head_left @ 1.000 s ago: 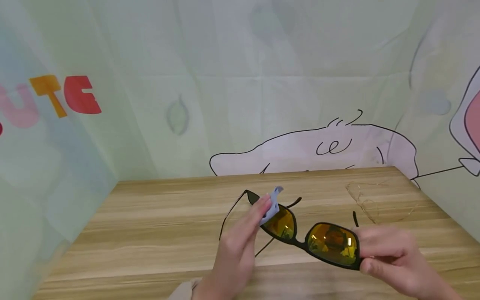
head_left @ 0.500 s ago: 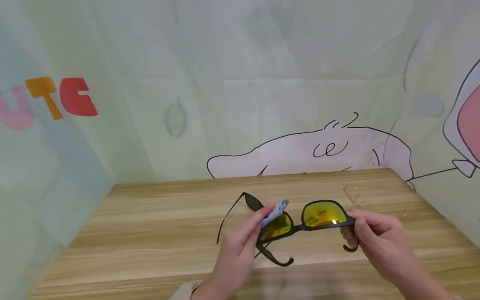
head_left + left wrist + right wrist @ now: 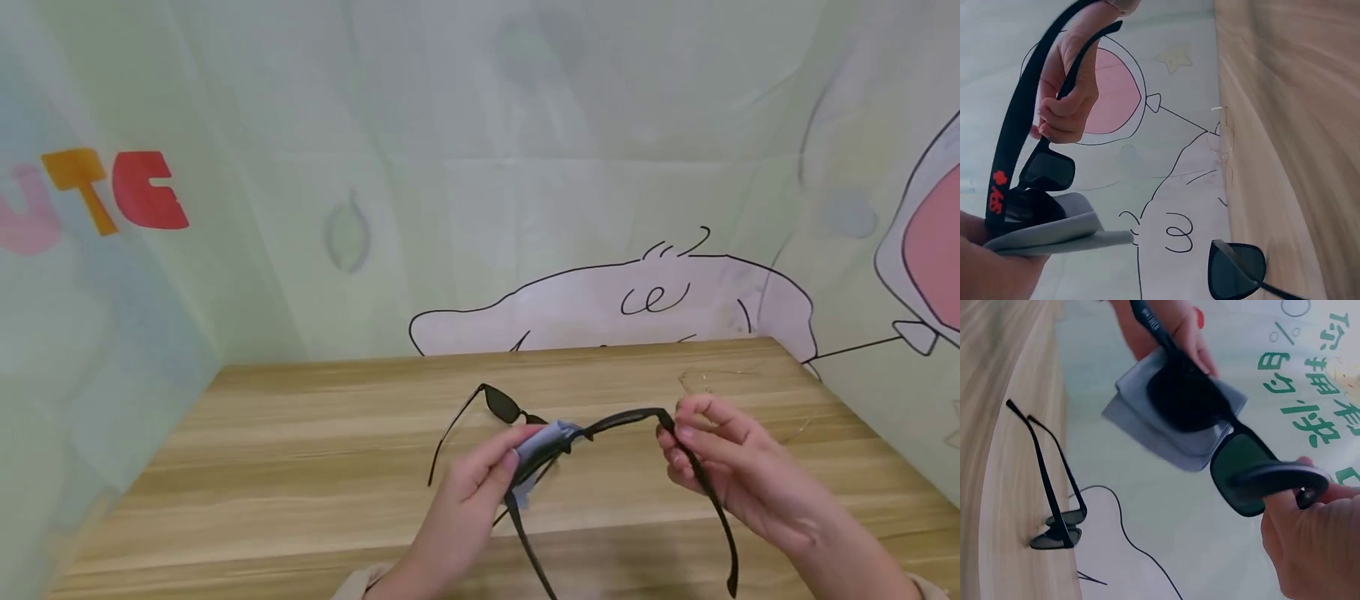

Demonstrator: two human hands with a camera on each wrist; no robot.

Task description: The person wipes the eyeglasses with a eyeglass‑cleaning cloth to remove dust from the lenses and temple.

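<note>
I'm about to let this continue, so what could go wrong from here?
The left hand pinches the cloth over one lens while the right hand grips the other end of the held sunglasses, so uneven force might twist them.
Their unfolded arms could catch the sunglasses on the table.
The thin-framed glasses beyond the right hand look faint and might get brushed.
</note>
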